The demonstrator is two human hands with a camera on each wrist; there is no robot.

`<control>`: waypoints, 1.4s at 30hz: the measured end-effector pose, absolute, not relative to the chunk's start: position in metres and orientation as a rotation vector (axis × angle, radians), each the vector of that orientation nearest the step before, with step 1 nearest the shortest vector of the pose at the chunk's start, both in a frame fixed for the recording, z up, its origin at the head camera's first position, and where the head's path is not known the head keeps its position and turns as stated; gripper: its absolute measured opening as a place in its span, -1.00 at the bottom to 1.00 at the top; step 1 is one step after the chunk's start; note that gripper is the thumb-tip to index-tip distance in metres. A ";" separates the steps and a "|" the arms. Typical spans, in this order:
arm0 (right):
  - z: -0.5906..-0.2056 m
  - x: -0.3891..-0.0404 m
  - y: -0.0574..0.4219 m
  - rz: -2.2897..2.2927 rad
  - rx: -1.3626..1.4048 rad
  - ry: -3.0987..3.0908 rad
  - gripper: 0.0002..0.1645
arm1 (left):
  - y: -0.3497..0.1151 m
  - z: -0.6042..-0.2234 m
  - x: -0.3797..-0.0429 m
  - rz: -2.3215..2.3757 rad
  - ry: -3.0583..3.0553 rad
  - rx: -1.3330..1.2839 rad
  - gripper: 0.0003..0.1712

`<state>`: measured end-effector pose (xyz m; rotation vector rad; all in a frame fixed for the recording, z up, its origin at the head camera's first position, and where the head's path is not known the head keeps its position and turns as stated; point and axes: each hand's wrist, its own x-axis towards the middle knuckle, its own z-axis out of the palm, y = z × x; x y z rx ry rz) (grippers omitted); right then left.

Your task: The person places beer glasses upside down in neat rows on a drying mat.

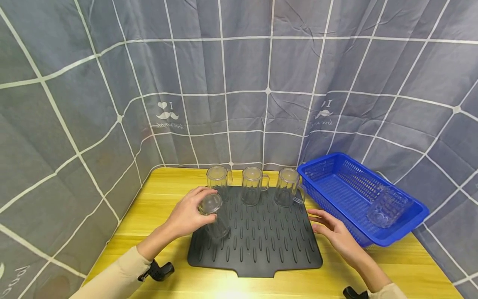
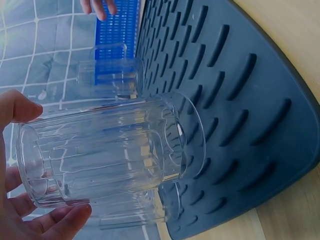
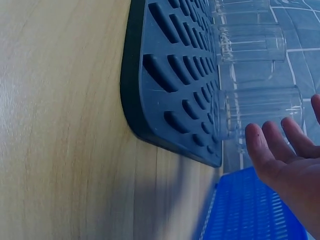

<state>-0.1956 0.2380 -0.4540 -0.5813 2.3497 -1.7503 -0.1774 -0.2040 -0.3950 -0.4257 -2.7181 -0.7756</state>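
My left hand (image 1: 191,211) grips a clear glass mug (image 1: 218,222) near its upturned base, fingers and thumb on opposite sides. In the left wrist view the mug (image 2: 110,150) has its rim toward the black ridged drying mat (image 2: 240,115); whether it touches the mat I cannot tell. Three more glass mugs stand upside down along the mat's far edge: a left mug (image 1: 218,178), a middle mug (image 1: 252,187) and a right mug (image 1: 286,187). My right hand (image 1: 334,234) holds nothing, its fingers loosely bent between the mat and the blue basket (image 1: 325,203).
The blue plastic basket stands at the right of the wooden table (image 1: 164,182), with one clear glass mug (image 1: 388,207) lying in its near right end. A grey curtain (image 1: 246,112) with white lines hangs behind and around the table.
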 end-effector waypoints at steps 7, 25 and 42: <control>-0.456 -0.193 0.238 -1.749 -0.562 2.345 -0.45 | -0.210 -0.398 -0.182 -0.674 -2.745 -0.436 -0.27; -0.458 -0.193 0.239 -1.728 -0.547 2.356 -0.49 | -0.213 -0.405 -0.187 -0.644 -2.787 -0.431 -0.27; -0.457 -0.193 0.238 -1.723 -0.583 2.362 -0.46 | -0.211 -0.411 -0.186 -0.600 -2.778 -0.418 -0.25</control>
